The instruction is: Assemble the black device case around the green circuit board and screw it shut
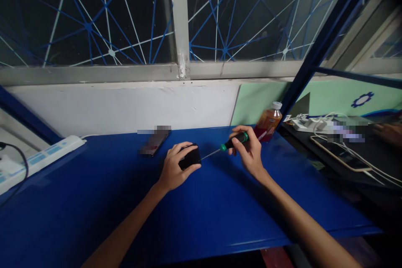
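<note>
My left hand (176,167) is closed around a small black box-like object (191,158), thumb along its near side and fingers over the top. My right hand (249,150) grips a screwdriver (236,140) with a black and green handle. Its thin metal shaft points left, and the tip meets the right edge of the black object. Whether the tip sits in a screw or a gap is too small to tell. Both hands are above the middle of the blue table (201,213).
A partly blurred phone-like item (156,141) lies behind my left hand. A drink bottle (269,121) stands at the back right. A white power strip (44,160) lies at the left. On the black table at right are a phone (341,153), cables and another person's hand (389,133).
</note>
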### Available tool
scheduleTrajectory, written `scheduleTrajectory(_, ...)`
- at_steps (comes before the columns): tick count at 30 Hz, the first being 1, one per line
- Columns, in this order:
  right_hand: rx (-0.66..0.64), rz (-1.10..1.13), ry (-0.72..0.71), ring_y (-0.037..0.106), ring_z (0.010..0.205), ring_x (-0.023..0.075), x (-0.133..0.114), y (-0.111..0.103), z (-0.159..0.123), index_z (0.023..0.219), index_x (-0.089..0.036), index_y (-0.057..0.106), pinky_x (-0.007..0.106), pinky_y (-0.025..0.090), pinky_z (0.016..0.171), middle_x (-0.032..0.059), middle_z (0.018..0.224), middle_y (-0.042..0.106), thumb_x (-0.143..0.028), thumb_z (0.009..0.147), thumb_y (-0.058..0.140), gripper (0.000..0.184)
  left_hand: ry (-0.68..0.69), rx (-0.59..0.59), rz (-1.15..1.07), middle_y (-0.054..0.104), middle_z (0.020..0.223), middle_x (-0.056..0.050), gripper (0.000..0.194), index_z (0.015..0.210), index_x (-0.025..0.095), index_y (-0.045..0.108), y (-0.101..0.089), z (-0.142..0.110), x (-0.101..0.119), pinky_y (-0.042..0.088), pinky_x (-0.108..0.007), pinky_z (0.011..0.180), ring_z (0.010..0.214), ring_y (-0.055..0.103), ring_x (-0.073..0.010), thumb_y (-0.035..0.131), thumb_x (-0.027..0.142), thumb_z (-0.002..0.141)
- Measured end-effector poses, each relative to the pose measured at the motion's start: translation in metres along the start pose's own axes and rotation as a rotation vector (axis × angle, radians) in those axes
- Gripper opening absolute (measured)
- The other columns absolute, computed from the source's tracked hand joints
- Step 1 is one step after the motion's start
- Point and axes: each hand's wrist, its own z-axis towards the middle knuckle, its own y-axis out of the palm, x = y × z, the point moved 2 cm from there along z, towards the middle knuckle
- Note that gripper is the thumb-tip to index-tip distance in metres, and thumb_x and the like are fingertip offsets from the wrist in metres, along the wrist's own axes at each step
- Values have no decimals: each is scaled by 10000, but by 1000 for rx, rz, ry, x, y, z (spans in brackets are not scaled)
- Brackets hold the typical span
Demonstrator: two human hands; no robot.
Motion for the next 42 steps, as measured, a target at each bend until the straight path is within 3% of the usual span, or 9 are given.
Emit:
scheduleTrajectory(3, -3, 38, -6, 586, 498, 105, 2, 0, 0, 1067, -226, 499, 265, 490, 472, 5, 832, 596, -338, 885, 562, 223, -1, 2, 1, 579, 1261, -79, 421, 1196, 310, 598, 0, 0, 0, 447, -531, 961, 1148, 552, -301, 695, 401, 796)
scheduleTrajectory(10, 90, -121, 31, 569, 428, 115, -4, -1, -1, 1021, -231, 555, 251, 454, 413, -48, 646, 541, -312, 814, 677, 254, -2, 3, 6, 575, 1263, -78, 428, 1202, 307, 592, 0, 0, -1, 436, -536, 968, 1162, 541, -300, 694, 399, 797)
scheduleTrajectory(17, 3, 58, 1, 590, 493, 105, 0, 1, 1, 1100, -223, 494, 261, 484, 459, 10, 838, 599, -336, 875, 577, 265, -6, 4, -7, 569, 1270, -69, 429, 1201, 315, 593, 0, 0, -1, 449, -527, 962, 1159, 545, -290, 697, 400, 794)
scheduleTrajectory(24, 77, -73, 50, 550, 410, 103, -6, 1, 0, 1084, -240, 509, 244, 458, 391, -48, 676, 549, -310, 801, 688, 343, -5, 6, -7, 573, 1262, -69, 437, 1205, 308, 592, 0, 0, -2, 443, -527, 967, 1151, 547, -286, 701, 396, 791)
scheduleTrajectory(31, -49, 91, 5, 584, 502, 103, -2, 2, 0, 1131, -236, 459, 257, 489, 458, -3, 827, 591, -310, 873, 578, 294, -3, 1, -1, 572, 1267, -73, 434, 1205, 300, 592, 0, 1, 0, 441, -523, 971, 1160, 543, -287, 701, 388, 794)
scheduleTrajectory(37, 59, 48, 81, 545, 411, 107, -6, 3, 1, 1124, -261, 471, 256, 470, 365, -44, 717, 555, -315, 789, 696, 408, 4, 9, 9, 581, 1256, -77, 422, 1191, 293, 600, 0, 0, 0, 444, -533, 961, 1157, 547, -294, 702, 392, 794)
scheduleTrajectory(42, 32, -12, 78, 570, 433, 109, -5, 2, 0, 1029, -239, 527, 252, 451, 387, -32, 717, 570, -322, 802, 687, 290, 2, 16, 2, 575, 1265, -74, 423, 1197, 303, 595, 1, 0, -2, 441, -538, 965, 1162, 543, -288, 699, 392, 797)
